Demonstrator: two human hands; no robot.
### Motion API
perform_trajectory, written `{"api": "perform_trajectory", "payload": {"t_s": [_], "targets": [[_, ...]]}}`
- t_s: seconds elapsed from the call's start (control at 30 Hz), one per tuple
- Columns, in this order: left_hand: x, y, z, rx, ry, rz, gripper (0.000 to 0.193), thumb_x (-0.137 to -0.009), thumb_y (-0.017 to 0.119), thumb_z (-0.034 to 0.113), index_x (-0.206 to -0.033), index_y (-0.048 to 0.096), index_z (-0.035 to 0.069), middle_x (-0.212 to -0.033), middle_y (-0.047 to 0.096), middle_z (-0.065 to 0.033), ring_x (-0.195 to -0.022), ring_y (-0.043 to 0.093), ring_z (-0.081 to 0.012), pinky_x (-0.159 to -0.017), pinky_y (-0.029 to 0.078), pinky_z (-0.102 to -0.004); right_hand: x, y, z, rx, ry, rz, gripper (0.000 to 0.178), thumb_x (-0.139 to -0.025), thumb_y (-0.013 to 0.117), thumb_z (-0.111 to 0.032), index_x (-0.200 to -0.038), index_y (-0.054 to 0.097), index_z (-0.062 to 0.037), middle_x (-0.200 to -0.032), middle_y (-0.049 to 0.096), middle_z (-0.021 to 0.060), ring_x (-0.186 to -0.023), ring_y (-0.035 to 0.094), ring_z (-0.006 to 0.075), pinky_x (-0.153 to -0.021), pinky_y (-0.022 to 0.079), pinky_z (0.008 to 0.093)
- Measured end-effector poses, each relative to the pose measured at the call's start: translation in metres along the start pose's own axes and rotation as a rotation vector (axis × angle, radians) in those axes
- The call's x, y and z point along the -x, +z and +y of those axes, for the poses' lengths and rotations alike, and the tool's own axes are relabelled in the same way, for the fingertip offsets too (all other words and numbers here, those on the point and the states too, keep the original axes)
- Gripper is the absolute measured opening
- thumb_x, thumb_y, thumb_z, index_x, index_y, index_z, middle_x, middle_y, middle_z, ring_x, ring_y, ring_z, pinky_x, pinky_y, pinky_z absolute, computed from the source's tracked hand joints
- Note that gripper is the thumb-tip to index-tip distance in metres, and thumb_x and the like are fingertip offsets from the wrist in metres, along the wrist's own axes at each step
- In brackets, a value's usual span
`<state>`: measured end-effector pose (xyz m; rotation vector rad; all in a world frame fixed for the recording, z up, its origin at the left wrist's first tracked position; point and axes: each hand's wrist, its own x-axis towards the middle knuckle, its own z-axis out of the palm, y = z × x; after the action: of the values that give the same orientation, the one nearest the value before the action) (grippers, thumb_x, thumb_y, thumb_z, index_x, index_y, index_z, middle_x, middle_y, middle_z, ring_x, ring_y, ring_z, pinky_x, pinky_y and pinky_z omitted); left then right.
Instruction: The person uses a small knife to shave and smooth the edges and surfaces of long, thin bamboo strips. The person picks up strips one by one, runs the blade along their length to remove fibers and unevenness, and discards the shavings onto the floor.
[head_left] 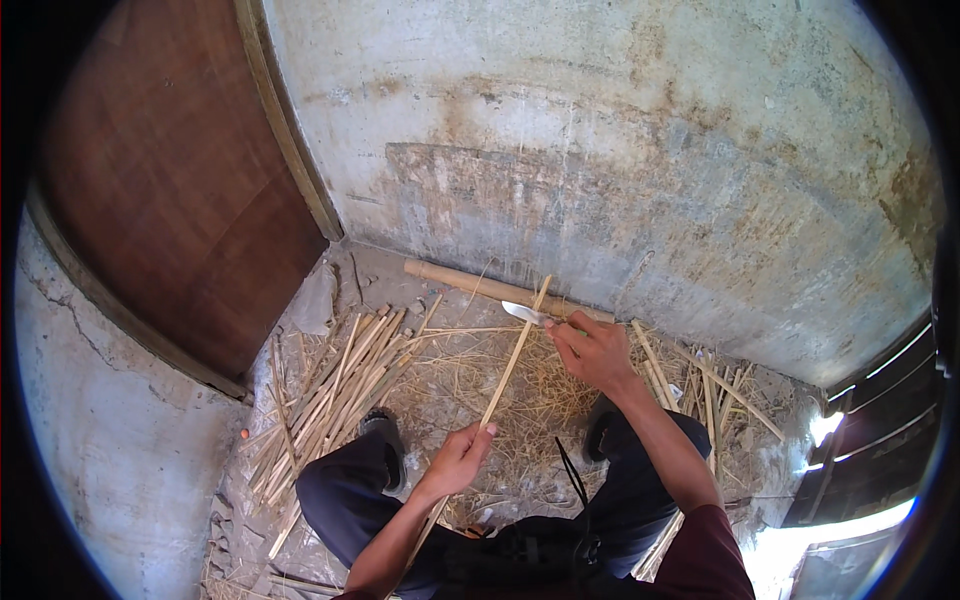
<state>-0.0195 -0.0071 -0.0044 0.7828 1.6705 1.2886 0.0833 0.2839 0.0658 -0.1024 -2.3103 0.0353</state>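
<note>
My left hand [458,461] is closed round a long, thin bamboo strip [510,370], which slants up and away between my knees. In my right hand [594,352] is a knife [522,313], its bright blade pointing left and lying across the strip near the far end. The knife's handle is mostly hidden by my fingers. Just beyond the blade, a thick bamboo pole [470,281] lies on the floor along the foot of the wall, and the strip's tip reaches over it.
A heap of split bamboo strips [345,390] lies on the left, with more strips [712,395] on the right. Shavings [560,390] cover the floor between my feet. A stained wall [600,180] stands ahead, a brown door [180,170] at the left, and a plastic bag [316,300] beside it.
</note>
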Motion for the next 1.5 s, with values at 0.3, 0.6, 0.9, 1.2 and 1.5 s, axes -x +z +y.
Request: {"api": "perform_trajectory", "payload": {"t_s": [0.3,0.6,0.9,1.2,1.5], "targets": [[-0.004,0.000,-0.003,-0.076,0.047,0.046,0.047,-0.116,0.049,0.037,-0.084,0.054,0.003,-0.066,0.045,0.0020,-0.064,0.043,-0.0111,-0.061,0.041,-0.0348,0.005,0.008,-0.002,-0.656,0.356,-0.147,0.012,-0.101,0.072,-0.019,-0.105,0.072,-0.0072,-0.084,0.072,0.0081,-0.069,0.070,0.0236,-0.059,0.050,0.0385],[-0.008,-0.004,-0.013,-0.026,0.039,0.053,0.046,-0.116,0.049,0.038,-0.089,0.057,0.001,-0.066,0.047,-0.0019,-0.064,0.044,-0.0131,-0.062,0.042,-0.0366,0.013,0.011,-0.041,-0.826,0.263,-0.399,0.009,-0.099,0.075,-0.009,-0.098,0.071,-0.0017,-0.093,0.079,0.0125,-0.083,0.079,0.0240,-0.070,0.056,0.0345],[0.009,0.004,0.008,-0.210,0.084,0.081,0.039,-0.114,0.052,0.032,-0.096,0.060,-0.002,-0.064,0.048,-0.0090,-0.061,0.045,-0.0184,-0.061,0.042,-0.0411,0.009,0.015,0.005,-0.677,0.492,-0.368,0.011,-0.100,0.073,-0.011,-0.095,0.071,-0.0010,-0.092,0.078,0.0119,-0.080,0.073,0.0170,-0.063,0.054,0.0330],[0.011,0.004,0.029,-0.286,0.160,0.137,0.037,-0.113,0.054,0.029,-0.089,0.057,0.001,-0.061,0.043,0.0005,-0.059,0.041,-0.0098,-0.054,0.036,-0.0354,-0.001,0.011,0.010,-0.747,0.456,-0.203,0.012,-0.099,0.074,-0.004,-0.091,0.069,0.0031,-0.081,0.074,0.0091,-0.087,0.073,0.0100,-0.083,0.056,0.0299],[0.011,0.006,0.033,-0.285,0.157,0.144,0.038,-0.113,0.056,0.030,-0.089,0.057,0.000,-0.061,0.041,-0.0049,-0.059,0.040,-0.0135,-0.056,0.038,-0.0393,-0.003,0.004,0.003,-0.266,0.162,-0.025,0.005,-0.091,0.079,-0.006,-0.091,0.074,-0.0080,-0.079,0.071,0.0049,-0.064,0.069,0.0260,-0.053,0.051,0.0367]]}}
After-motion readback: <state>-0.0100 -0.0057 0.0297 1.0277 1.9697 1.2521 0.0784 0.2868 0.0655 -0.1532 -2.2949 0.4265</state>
